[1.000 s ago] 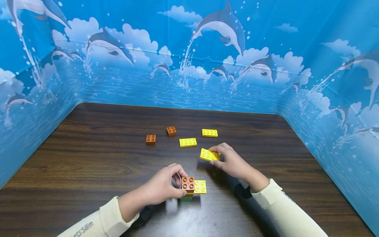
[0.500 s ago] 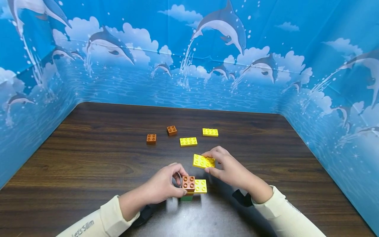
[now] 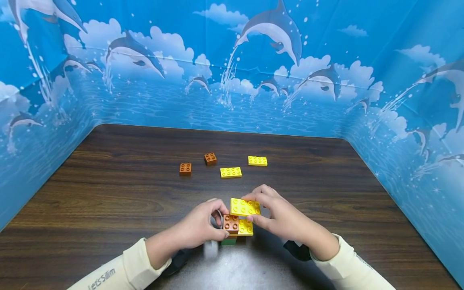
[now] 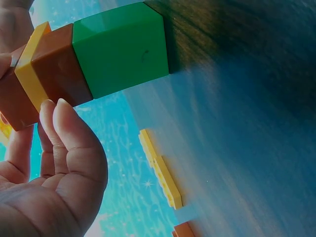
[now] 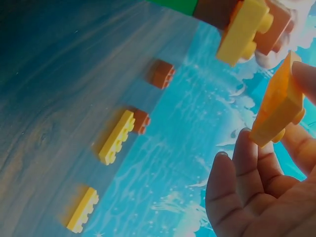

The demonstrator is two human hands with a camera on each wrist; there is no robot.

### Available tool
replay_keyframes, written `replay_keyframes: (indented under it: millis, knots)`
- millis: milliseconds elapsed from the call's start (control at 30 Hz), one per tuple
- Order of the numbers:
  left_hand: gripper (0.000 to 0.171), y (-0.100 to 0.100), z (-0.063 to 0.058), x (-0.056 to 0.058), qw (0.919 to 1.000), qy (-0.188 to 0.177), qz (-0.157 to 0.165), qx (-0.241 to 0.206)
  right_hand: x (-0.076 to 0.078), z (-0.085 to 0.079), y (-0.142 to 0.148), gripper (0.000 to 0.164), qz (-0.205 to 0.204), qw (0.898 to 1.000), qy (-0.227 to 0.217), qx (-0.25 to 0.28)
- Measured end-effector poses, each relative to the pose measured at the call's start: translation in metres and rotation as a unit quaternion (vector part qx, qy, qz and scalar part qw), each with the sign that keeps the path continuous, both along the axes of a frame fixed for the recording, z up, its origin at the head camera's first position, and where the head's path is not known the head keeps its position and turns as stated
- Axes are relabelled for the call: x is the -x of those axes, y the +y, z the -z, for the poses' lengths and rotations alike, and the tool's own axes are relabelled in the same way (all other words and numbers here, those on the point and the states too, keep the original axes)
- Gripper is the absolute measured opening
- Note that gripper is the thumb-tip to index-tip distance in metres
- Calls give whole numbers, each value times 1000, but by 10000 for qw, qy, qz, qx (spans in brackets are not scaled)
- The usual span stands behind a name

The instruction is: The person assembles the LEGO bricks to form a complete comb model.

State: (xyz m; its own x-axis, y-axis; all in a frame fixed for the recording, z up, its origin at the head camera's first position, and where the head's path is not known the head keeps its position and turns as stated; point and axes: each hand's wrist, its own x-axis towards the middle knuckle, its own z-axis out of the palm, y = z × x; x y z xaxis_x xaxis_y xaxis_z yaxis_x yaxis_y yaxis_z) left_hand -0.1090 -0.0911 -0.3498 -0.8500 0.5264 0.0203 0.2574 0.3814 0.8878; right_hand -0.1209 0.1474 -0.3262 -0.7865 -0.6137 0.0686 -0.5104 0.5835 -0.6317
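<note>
My left hand (image 3: 197, 227) grips a small upright stack of toy building bricks from its left side. At the stack's foot is a green brick (image 4: 121, 52), with a brown brick (image 4: 61, 64) on it. Above that lies a yellow plate brick (image 3: 245, 227) that juts out to the right, and a second brown brick (image 3: 230, 224) tops the stack. My right hand (image 3: 277, 209) pinches another yellow plate brick (image 3: 245, 207) by its right end, studs up. In the right wrist view this held brick (image 5: 279, 106) hangs apart from the stack, a little above its top.
Farther back on the dark wooden table (image 3: 127, 181) lie two yellow plate bricks, one nearer (image 3: 230, 172) and one farther (image 3: 257, 161). Left of them are two brown bricks, a left one (image 3: 185, 169) and a right one (image 3: 210, 158). A blue dolphin-print curtain (image 3: 217, 80) surrounds the table.
My right hand has carried its yellow plate brick left and towards me, from beyond the stack to close over its top. The left hand has kept its grip on the stack.
</note>
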Motion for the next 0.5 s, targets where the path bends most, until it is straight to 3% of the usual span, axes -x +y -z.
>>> replay_keyframes:
  millis: [267,500]
  knots:
    - [29,0,-1,0,10000,17,12,-27,-8,-2,-2,39,-355,9991,166,-128]
    - [29,0,-2,1,9999,-158,-8,43,-12,-5,-6,39,-317,9983,181,-447]
